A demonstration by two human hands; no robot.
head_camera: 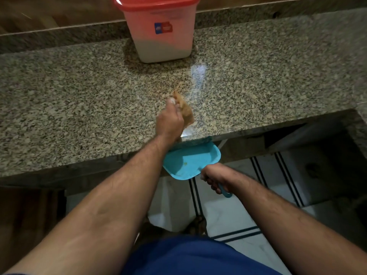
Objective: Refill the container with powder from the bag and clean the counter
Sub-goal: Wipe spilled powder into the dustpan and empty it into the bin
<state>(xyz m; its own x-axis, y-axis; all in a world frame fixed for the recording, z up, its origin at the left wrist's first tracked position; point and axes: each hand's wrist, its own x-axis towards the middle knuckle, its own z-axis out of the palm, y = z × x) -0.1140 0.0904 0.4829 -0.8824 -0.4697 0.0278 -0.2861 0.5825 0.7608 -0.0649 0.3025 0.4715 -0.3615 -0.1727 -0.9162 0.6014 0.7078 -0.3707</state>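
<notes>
A translucent container (160,30) with a red lid stands at the back of the speckled granite counter (69,92), white powder filling its lower part. My left hand (169,122) presses a blurred brown brush or cloth (185,111) on the counter near its front edge. Just below that edge, my right hand (213,176) grips the handle of a turquoise dustpan (191,160), whose mouth sits against the counter lip. The pan holds a few small specks. No bag is in view.
A raised granite ledge (278,10) runs behind the counter. The counter steps back at the right, above a dark recess (297,139). White floor tiles with dark stripes (228,211) lie below. My blue shorts fill the bottom of the view.
</notes>
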